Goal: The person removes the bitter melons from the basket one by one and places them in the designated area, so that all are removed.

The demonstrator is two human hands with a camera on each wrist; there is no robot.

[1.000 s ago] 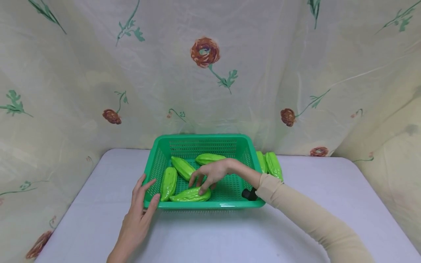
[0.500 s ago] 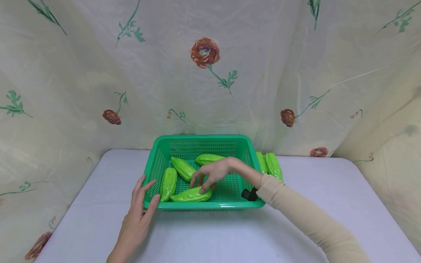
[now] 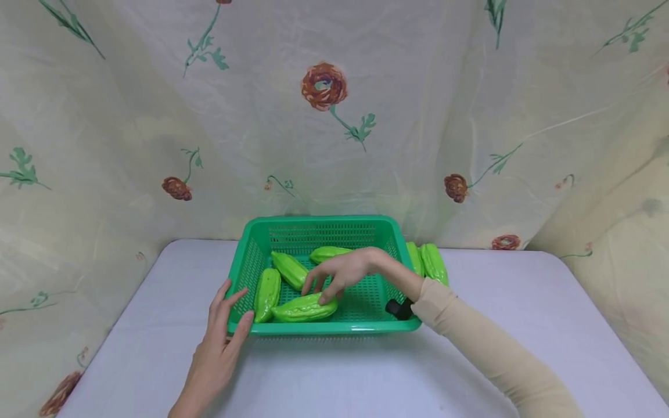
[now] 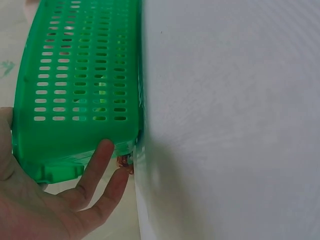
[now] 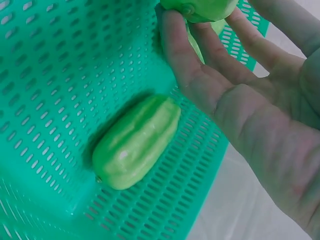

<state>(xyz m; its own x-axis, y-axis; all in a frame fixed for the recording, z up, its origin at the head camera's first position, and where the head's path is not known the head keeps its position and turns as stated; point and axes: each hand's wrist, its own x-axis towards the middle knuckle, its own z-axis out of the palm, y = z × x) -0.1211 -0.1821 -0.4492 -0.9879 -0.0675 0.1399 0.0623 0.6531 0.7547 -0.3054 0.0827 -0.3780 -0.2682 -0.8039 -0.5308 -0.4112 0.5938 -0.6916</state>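
Observation:
A green plastic basket (image 3: 324, 328) holds several light-green, ridged bitter melons. My right hand (image 3: 345, 276) reaches in and pinches one bitter melon (image 3: 303, 309) near its right end; this melon lies slantwise by the front wall. In the right wrist view the held melon shows at the top edge, between the fingertips, and another bitter melon (image 5: 137, 142) lies on the basket floor below. My left hand (image 3: 219, 345) holds the near left corner, thumb at the front rim. The left wrist view has two fingers (image 4: 97, 172) against the outer wall.
Inside are also a bitter melon (image 3: 268, 293) along the left wall, one (image 3: 290, 270) behind it and one (image 3: 329, 253) at the back. Outside, two bitter melons (image 3: 434, 264) lie right of the basket. A floral curtain (image 3: 334, 145) stands behind the white-covered table (image 3: 334, 377).
The pinched bitter melon's right end has shifted slightly up and to the right with my right hand. My left hand keeps its place at the corner.

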